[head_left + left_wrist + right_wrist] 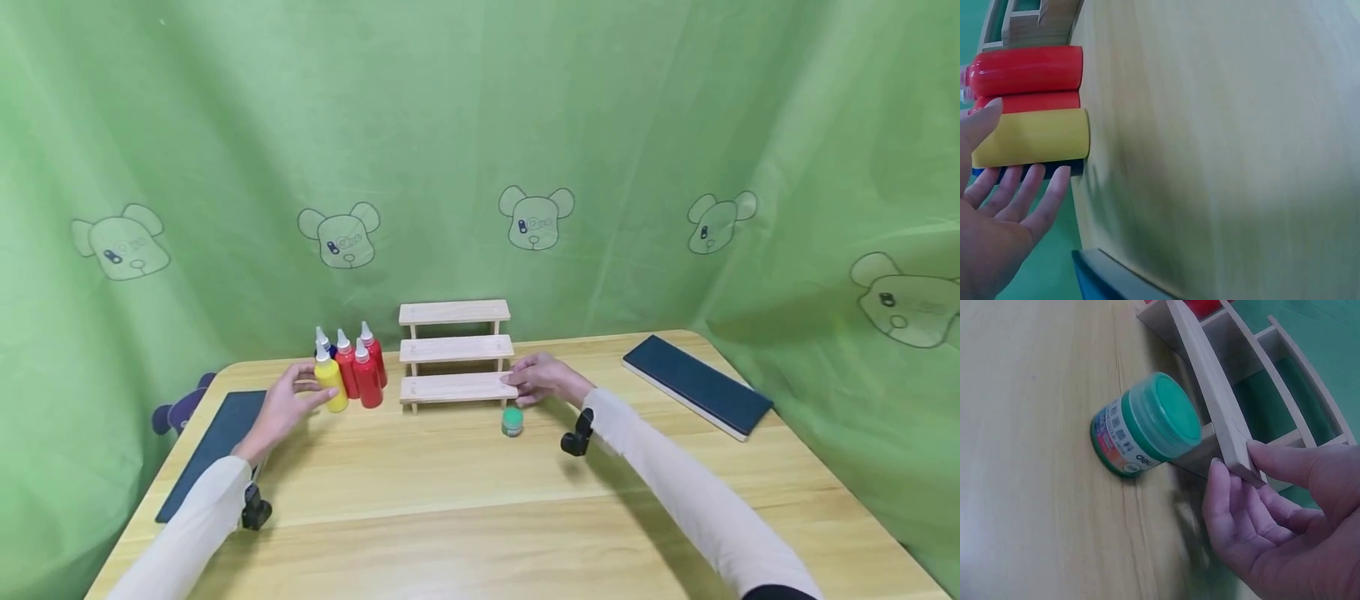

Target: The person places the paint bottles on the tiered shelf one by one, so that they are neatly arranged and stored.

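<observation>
My left hand (pixel 288 406) is around the yellow squeeze bottle (pixel 1035 137), its thumb on one side and its fingertips on the other. The bottle stands upright at the front left of a close cluster. Three red squeeze bottles (pixel 368 382) stand to its right, and a dark blue bottle (pixel 1060 167) is mostly hidden behind it. My right hand (pixel 1285 512) pinches the right end of the lowest step of a three-step wooden display stand (pixel 457 387), thumb above and fingers below. Just in front of that corner sits a green-lidded jar (pixel 1141 428), apart from the hand.
A dark flat board (pixel 217 446) lies along the table's left side. On the right lies a dark-covered slab (pixel 693 383) with a pale edge. Behind the wooden table (pixel 420 517) hangs a green curtain (pixel 442 150) printed with bear heads.
</observation>
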